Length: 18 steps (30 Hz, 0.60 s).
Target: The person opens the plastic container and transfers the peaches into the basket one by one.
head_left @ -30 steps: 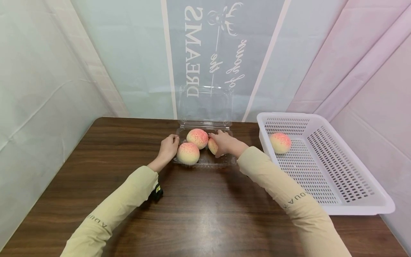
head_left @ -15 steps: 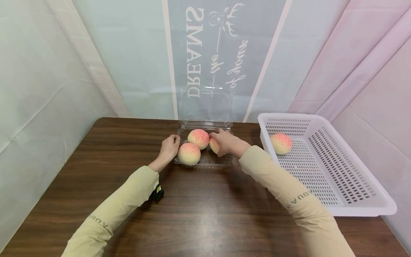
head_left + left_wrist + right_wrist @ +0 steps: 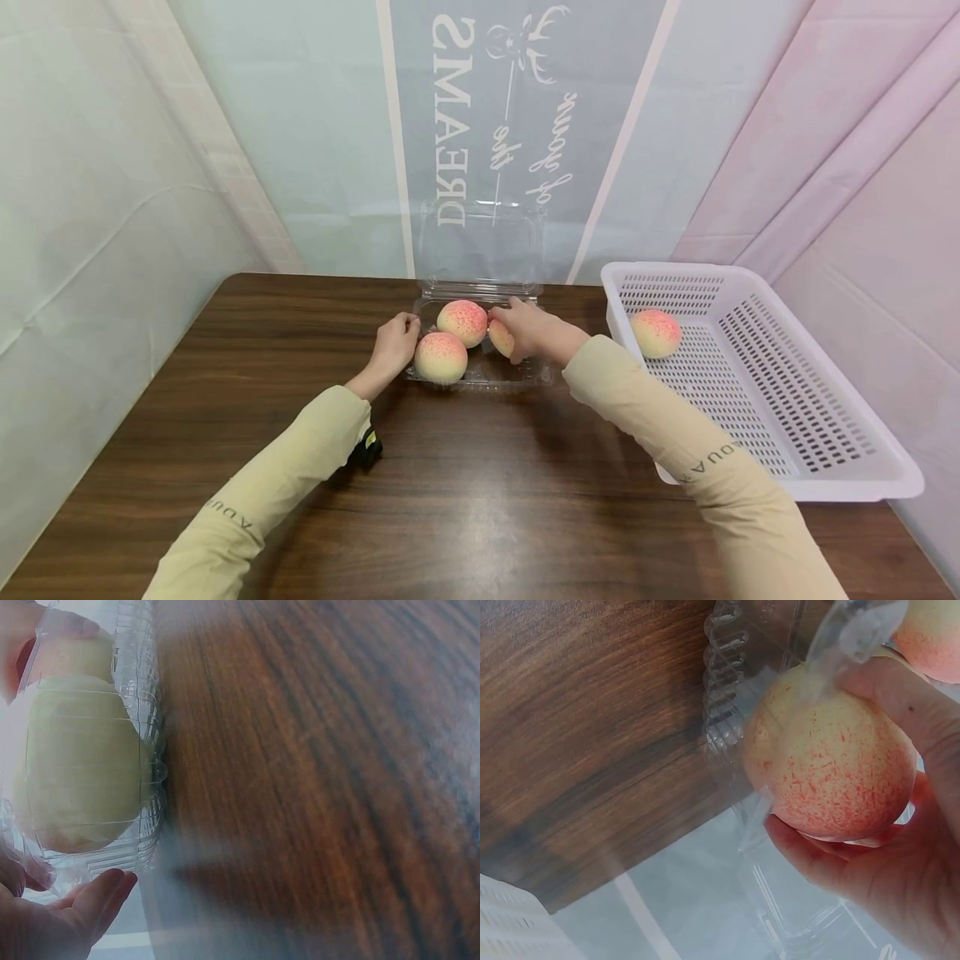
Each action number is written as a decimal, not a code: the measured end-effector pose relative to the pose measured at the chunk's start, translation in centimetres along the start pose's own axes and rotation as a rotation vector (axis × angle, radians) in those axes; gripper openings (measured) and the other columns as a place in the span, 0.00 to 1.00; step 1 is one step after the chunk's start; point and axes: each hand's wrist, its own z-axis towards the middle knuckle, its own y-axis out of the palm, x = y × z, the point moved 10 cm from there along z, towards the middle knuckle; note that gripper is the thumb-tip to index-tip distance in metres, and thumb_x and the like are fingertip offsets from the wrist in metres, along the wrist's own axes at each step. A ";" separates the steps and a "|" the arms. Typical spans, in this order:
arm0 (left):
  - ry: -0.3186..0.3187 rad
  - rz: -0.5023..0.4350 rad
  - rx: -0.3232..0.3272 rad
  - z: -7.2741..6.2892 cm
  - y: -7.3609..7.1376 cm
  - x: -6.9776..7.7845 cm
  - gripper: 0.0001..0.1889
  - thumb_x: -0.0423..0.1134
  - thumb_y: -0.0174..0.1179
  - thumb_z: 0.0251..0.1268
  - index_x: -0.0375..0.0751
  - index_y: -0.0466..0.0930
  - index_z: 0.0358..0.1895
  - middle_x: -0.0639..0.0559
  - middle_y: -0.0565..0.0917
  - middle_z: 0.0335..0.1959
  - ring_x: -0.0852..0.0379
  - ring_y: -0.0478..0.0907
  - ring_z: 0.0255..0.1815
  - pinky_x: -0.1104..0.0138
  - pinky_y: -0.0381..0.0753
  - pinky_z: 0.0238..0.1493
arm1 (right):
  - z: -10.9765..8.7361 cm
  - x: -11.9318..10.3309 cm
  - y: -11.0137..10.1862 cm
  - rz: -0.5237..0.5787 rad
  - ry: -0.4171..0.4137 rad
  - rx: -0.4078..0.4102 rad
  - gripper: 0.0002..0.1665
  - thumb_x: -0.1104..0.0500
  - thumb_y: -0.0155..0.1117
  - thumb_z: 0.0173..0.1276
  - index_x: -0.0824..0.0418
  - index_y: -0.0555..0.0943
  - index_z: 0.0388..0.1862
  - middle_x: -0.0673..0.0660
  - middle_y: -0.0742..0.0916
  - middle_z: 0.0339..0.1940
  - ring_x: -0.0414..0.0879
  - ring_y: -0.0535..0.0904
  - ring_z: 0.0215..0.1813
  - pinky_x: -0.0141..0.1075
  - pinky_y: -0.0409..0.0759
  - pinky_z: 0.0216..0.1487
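A clear plastic clamshell box (image 3: pixel 491 386) lies at the table's back edge, its lid (image 3: pixel 480 246) standing up against the backdrop. My left hand (image 3: pixel 395 343) pinches the left rim of the box between thumb and fingers. Two pink-and-yellow peaches sit in the box's left part, a front peach (image 3: pixel 441 358) and a back peach (image 3: pixel 462 323). On the right side of the box, my right hand (image 3: pixel 534 329) grips a third peach (image 3: pixel 832 750), thumb on one side and fingers curled under the other. That hand covers much of this peach in the head view.
A white perforated basket (image 3: pixel 843 379) stands on the right of the table, one peach (image 3: pixel 656 333) at its back left. The brown wooden table (image 3: pixel 480 492) reaches back to a printed cloth backdrop (image 3: pixel 330 167). The right forearm overlaps the basket's near-left corner.
My right hand has shifted slightly right and back, and its forearm has swung a little to the right. The left hand stays at the box rim.
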 end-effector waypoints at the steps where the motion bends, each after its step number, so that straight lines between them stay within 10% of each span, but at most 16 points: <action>1: -0.001 -0.001 -0.002 0.0 0.0 0.0 0.18 0.39 0.39 0.73 0.28 0.70 0.53 0.40 0.77 0.34 0.55 0.68 0.24 0.67 0.67 0.25 | -0.1 0.0 -0.1 -0.005 -0.006 0.002 0.43 0.64 0.72 0.44 0.56 0.67 0.62 0.65 0.70 0.55 0.59 0.68 0.54 0.49 0.73 0.48; 18: -0.015 -0.014 -0.014 0.1 0.2 -0.2 0.19 0.39 0.38 0.73 0.29 0.69 0.55 0.39 0.78 0.37 0.55 0.68 0.23 0.67 0.68 0.25 | -0.9 -0.6 -0.9 -0.059 -0.049 0.005 0.42 0.65 0.72 0.46 0.58 0.68 0.62 0.66 0.70 0.54 0.67 0.65 0.56 0.52 0.72 0.50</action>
